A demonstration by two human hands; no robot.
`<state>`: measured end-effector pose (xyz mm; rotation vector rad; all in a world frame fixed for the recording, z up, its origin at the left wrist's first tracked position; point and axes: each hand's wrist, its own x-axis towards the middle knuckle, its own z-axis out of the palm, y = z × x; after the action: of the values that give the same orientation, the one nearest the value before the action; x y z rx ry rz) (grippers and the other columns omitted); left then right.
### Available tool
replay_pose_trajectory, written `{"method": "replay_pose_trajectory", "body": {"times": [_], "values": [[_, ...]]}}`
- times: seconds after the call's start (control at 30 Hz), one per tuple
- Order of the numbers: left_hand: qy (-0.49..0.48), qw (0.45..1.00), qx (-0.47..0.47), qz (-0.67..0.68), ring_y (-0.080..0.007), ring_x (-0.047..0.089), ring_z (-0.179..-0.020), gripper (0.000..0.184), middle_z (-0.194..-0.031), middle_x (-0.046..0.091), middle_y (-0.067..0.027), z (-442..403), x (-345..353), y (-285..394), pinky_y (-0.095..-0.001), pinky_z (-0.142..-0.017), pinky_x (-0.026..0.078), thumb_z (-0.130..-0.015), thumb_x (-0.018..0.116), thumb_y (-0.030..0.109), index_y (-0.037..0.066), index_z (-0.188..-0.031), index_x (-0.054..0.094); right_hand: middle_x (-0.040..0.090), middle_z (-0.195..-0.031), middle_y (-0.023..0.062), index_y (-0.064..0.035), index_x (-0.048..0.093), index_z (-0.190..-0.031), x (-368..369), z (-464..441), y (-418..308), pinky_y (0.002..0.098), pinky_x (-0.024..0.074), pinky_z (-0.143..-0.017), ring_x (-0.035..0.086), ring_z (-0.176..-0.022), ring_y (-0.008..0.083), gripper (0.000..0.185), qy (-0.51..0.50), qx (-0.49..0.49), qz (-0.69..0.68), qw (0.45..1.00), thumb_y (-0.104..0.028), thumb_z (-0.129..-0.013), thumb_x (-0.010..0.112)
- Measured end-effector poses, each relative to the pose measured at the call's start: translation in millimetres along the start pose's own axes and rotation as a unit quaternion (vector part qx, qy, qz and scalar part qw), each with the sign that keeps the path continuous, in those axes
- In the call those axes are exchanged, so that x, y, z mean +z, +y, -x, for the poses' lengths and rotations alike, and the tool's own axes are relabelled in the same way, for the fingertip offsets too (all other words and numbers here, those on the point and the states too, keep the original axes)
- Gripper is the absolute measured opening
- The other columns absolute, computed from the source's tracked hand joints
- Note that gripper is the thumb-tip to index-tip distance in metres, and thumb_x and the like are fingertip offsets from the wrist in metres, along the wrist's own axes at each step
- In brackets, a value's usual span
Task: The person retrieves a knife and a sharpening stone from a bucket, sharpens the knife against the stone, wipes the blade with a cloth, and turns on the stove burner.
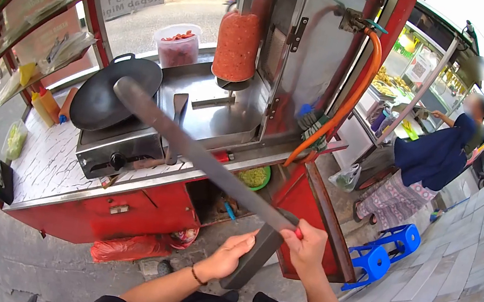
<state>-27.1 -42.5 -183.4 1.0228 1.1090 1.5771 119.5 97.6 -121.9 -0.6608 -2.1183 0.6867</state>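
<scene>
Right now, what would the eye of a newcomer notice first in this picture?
Most striking is the long knife, slanting across the middle of the view from the right grip, with the left grip on a dark whetstone. Behind, the column of reddish kebab meat stands at top centre, and a black wok sits on the stove to its left.

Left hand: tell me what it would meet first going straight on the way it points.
Most likely the dark block, which the left hand is against; depth beyond that is unclear from this one view.
</scene>
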Motion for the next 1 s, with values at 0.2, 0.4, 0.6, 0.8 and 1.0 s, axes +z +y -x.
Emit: {"method": "replay_pose_trajectory", "body": {"times": [0.2, 0.4, 0.6, 0.8, 1.0], "values": [[0.094, 0.969, -0.07, 0.217, -0.0136, 0.058, -0.116, 0.049, -0.125, 0.064, -0.0051, -2, -66, 29, -0.0307, -0.103, 0.043, -0.106, 0.045, 0.041, 0.0, -0.128, 0.061, 0.043, -0.052, 0.016, -0.0044, 0.047, -0.061, 7, 64, 46, 0.0386, 0.0381, -0.046, 0.046, -0.047, 0.0338, 0.054, -0.088, 0.07, 0.03, 0.993, -0.041, -0.082, 0.081], [0.028, 0.999, -0.004, -0.03, -0.0132, 0.048, -0.129, 0.052, -0.139, 0.058, -0.0055, 8, -16, -4, -0.0297, -0.111, 0.033, -0.109, 0.043, 0.035, -0.005, -0.141, 0.051, 0.045, -0.055, 0.0163, -0.0037, 0.048, -0.063, 11, 14, 13, 0.0387, 0.0378, -0.046, 0.048, -0.047, 0.0332, 0.051, -0.072, 0.012, 0.026, 0.997, -0.038, -0.084, 0.079], [0.108, 0.982, -0.036, 0.152, -0.0128, 0.059, -0.113, 0.052, -0.13, 0.062, -0.0076, -3, -51, 20, -0.0283, -0.1, 0.044, -0.108, 0.041, 0.038, -0.001, -0.14, 0.052, 0.046, -0.052, 0.0157, -0.0038, 0.049, -0.062, 9, 56, 58, 0.0408, 0.0379, -0.046, 0.048, -0.046, 0.0345, 0.052, -0.095, 0.056, 0.061, 0.992, -0.041, -0.085, 0.078], [0.044, 0.996, -0.01, -0.073, -0.0149, 0.055, -0.116, 0.044, -0.121, 0.064, -0.006, 2, -34, -27, -0.0301, -0.104, 0.04, -0.108, 0.044, 0.034, -0.003, -0.126, 0.06, 0.047, -0.053, 0.0165, -0.0043, 0.049, -0.064, 23, 28, 20, 0.0411, 0.038, -0.046, 0.051, -0.047, 0.0346, 0.054, -0.079, -0.013, 0.024, 0.996, -0.045, -0.085, 0.076], [0.126, 0.986, 0.007, 0.107, -0.0157, 0.056, -0.12, 0.05, -0.128, 0.064, -0.0064, 0, -46, -11, -0.0306, -0.108, 0.039, -0.106, 0.048, 0.038, -0.002, -0.134, 0.058, 0.047, -0.052, 0.0159, -0.0058, 0.053, -0.065, 21, 45, 51, 0.0421, 0.0396, -0.046, 0.052, -0.046, 0.0337, 0.054, -0.084, 0.108, 0.021, 0.99, -0.05, -0.086, 0.075]]}}
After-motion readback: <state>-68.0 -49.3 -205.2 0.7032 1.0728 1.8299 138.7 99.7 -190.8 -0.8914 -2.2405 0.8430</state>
